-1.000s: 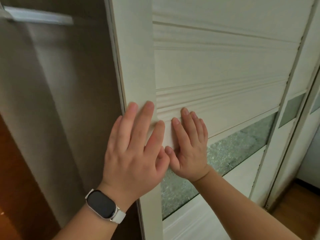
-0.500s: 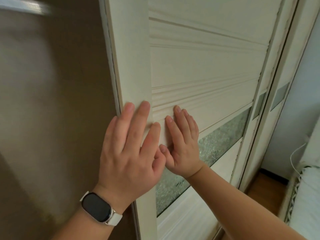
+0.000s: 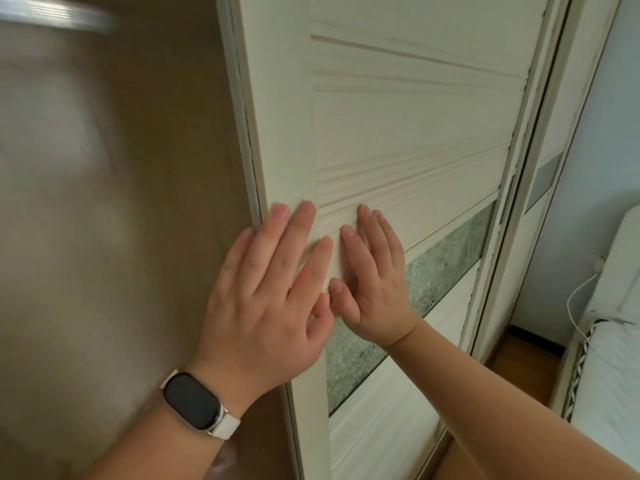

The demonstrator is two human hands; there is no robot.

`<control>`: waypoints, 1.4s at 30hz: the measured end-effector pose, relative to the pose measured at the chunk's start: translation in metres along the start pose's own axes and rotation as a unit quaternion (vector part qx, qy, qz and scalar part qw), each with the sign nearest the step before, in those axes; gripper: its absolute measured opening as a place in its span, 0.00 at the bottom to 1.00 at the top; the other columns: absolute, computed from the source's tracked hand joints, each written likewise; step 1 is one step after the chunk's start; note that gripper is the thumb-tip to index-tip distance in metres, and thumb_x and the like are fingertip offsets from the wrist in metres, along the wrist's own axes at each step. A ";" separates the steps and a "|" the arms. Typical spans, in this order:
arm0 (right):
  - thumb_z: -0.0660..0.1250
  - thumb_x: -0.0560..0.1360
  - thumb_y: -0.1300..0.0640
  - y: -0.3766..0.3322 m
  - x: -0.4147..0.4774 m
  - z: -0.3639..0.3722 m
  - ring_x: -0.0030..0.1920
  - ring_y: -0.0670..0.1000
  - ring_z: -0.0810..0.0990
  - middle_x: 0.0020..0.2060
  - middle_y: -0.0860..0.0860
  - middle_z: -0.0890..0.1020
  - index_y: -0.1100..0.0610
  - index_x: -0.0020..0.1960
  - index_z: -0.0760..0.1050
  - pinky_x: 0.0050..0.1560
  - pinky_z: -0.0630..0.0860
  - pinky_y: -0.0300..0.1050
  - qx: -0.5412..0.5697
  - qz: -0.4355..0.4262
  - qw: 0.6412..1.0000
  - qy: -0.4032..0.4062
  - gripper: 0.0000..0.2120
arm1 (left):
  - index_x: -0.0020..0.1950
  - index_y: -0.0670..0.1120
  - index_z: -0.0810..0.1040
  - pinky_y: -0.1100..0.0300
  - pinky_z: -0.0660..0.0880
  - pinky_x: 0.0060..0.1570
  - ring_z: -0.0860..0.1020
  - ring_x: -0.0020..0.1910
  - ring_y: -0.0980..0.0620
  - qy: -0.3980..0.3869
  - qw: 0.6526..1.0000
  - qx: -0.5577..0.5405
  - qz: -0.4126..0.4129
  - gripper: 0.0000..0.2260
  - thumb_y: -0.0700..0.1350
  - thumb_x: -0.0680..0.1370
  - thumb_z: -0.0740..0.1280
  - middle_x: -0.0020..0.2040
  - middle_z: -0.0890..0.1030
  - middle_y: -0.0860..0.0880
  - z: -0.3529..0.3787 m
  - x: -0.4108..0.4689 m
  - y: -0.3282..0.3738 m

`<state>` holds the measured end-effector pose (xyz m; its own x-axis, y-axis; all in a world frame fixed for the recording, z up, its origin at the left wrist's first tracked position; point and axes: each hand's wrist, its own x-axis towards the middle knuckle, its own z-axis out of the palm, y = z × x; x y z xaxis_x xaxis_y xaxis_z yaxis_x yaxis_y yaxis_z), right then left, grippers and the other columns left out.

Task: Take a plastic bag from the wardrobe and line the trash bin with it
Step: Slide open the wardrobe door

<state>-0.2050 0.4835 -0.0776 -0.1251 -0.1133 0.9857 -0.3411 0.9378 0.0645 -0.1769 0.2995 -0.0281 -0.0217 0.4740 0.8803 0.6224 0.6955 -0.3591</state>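
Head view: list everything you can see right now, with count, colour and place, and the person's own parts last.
Cream panelled sliding wardrobe door: one, centre, both palms flat on it.
Frosted greenish glass strip: one, set across that door, sloping up to the right.
Second cream sliding door: one, behind the first, to the right.
Brown wardrobe interior: left, blurred; contents cannot be told.
Silver hanging rail: one, top left, blurred.
White bed with woven edge: one, far right.
Thin white cable: one, hanging beside the bed.
Brown wood floor: lower right.
Dark smartwatch with white strap: one, on the left wrist.
Left hand: flat on the door's edge frame.
Right hand: flat on the door panel.
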 end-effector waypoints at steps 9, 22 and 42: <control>0.53 0.81 0.43 0.009 0.001 -0.009 0.72 0.68 0.66 0.70 0.69 0.66 0.60 0.72 0.63 0.67 0.66 0.68 -0.005 0.001 0.999 -0.038 0.27 | 0.64 0.40 0.78 0.42 0.66 0.69 0.62 0.74 0.40 0.040 0.998 -0.033 0.023 0.22 0.47 0.72 0.68 0.73 0.68 0.39 0.018 0.005 0.000; 0.50 0.82 0.44 0.017 -0.001 -0.002 0.72 0.68 0.65 0.71 0.67 0.63 0.61 0.71 0.62 0.68 0.66 0.67 -0.032 0.009 0.999 -0.014 0.26 | 0.55 0.43 0.82 0.44 0.61 0.71 0.60 0.74 0.43 0.057 0.993 -0.099 0.037 0.15 0.47 0.73 0.64 0.71 0.71 0.41 0.033 0.013 0.003; 0.51 0.80 0.42 0.137 -0.012 0.004 0.71 0.67 0.67 0.70 0.67 0.67 0.61 0.70 0.65 0.64 0.69 0.67 -0.037 0.008 0.999 0.018 0.28 | 0.59 0.41 0.81 0.44 0.59 0.72 0.58 0.75 0.43 0.057 0.995 -0.074 0.039 0.19 0.47 0.71 0.67 0.72 0.70 0.42 0.120 0.061 0.055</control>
<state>-0.2539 0.6118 -0.0813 -0.0967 -0.0875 0.9915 -0.2701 0.9610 0.0584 -0.2383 0.4313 -0.0312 0.1159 0.4531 0.8839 0.7269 0.5677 -0.3863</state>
